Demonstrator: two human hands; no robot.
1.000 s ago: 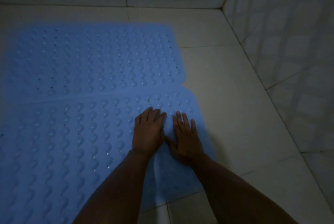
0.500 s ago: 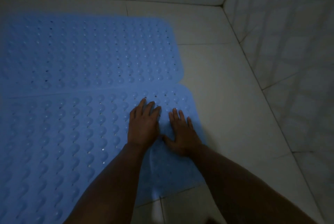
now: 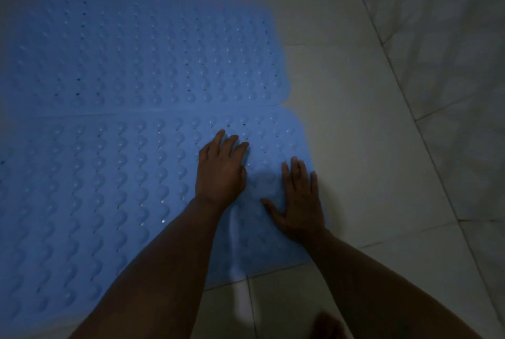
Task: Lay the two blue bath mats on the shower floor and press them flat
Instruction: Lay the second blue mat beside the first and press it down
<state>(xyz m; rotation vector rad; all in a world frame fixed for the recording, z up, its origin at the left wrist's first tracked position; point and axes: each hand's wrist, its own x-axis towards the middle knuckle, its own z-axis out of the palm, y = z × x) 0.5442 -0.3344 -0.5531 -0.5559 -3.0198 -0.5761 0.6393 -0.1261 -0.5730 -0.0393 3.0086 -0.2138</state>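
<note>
Two mats flat on tiled floor, edges touching.
Left hand point(image 3: 220, 172) and right hand point(image 3: 299, 202), fingers straight, press near mat point(image 3: 95, 188) at its right end; far mat point(image 3: 142, 57) beyond; floor point(image 3: 355, 133).

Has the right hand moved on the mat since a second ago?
Yes. The right hand has slid right, away from the left hand, toward the near mat's right edge; earlier the two hands lay almost touching.

Bare floor tile point(image 3: 355, 133) is lying open to the right of both mats. The tiled wall point(image 3: 451, 65) is bounding that strip, and a foot point(image 3: 328, 325) is occupying the near floor.
</note>
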